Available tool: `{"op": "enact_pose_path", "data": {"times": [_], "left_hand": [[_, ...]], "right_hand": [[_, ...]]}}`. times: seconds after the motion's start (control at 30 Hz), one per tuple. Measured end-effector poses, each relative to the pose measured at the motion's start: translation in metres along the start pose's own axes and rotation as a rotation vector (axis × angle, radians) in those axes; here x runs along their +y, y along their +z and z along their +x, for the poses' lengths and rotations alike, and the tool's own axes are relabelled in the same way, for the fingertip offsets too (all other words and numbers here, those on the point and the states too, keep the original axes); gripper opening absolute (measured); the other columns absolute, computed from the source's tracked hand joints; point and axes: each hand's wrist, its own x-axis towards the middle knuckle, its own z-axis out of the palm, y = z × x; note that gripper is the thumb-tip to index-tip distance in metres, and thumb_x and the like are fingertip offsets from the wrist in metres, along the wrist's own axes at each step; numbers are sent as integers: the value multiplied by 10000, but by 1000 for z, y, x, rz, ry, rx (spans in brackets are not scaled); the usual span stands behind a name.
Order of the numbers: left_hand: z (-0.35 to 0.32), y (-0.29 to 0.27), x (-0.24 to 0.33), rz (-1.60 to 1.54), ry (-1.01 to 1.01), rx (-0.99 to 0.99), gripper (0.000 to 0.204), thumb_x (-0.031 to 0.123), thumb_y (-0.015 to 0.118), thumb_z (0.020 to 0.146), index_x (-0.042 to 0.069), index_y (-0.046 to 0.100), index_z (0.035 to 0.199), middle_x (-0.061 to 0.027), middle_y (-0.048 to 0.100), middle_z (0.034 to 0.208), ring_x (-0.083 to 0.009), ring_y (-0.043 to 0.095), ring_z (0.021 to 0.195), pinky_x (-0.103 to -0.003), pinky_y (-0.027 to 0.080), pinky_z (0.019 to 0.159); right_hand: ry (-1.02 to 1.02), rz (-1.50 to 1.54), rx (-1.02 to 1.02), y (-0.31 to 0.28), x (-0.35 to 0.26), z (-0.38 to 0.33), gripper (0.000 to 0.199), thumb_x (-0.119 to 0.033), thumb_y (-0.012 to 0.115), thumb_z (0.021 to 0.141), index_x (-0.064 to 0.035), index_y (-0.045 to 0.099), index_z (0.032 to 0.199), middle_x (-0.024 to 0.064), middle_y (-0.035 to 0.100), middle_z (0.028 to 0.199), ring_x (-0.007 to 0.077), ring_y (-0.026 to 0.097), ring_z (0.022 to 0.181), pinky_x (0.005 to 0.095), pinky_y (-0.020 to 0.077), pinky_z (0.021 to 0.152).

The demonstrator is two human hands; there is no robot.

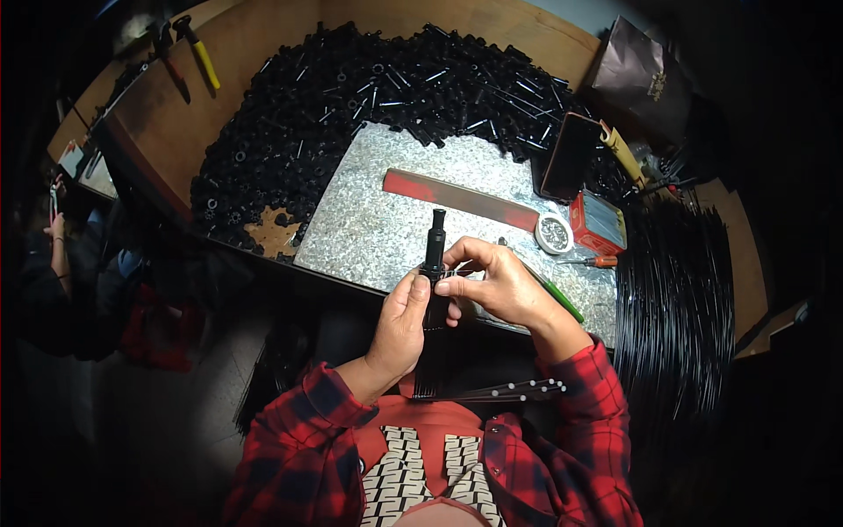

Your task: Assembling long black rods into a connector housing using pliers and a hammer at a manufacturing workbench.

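Speckled counter before me.
My left hand clasps an upright black cylinder; my right hand arches in, fingers curled at its side, their grip unclear.

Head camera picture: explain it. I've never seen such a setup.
No machine here: a person works bare-handed, seen by a camera worn on their head, looking down. Its wide lens bends straight edges. The left hand holds a black tubular part upright. The right hand is at its side; whatever it pinches there is unclear. On the silvery board lie a long red-and-brown bar and a white round tub, a red box beside it. Behind is a heap of black parts.
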Motion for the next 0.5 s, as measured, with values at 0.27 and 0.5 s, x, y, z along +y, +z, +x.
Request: {"op": "enact_pose_path", "data": {"times": [0.27, 0.5], "left_hand": [[-2, -9, -1, -28, -37, -74, 386, 321, 301, 1047, 3, 493, 1154, -93, 617, 947, -147, 624, 829, -283, 528, 753], [-4, -8, 4, -3, 37, -24, 390, 278, 323, 1047, -21, 476, 1245, -102, 582, 1144, -175, 593, 1021, -314, 469, 921]], "right_hand": [[-87, 247, -80, -6, 28, 9, 164, -29, 676, 855, 10, 557, 961, 75, 616, 770, 143, 618, 580, 255, 502, 548], [-160, 167, 320, 25, 69, 7, 257, -136, 729, 843, -39, 494, 880, 0, 552, 689, 73, 505, 489, 209, 421, 443]]}}
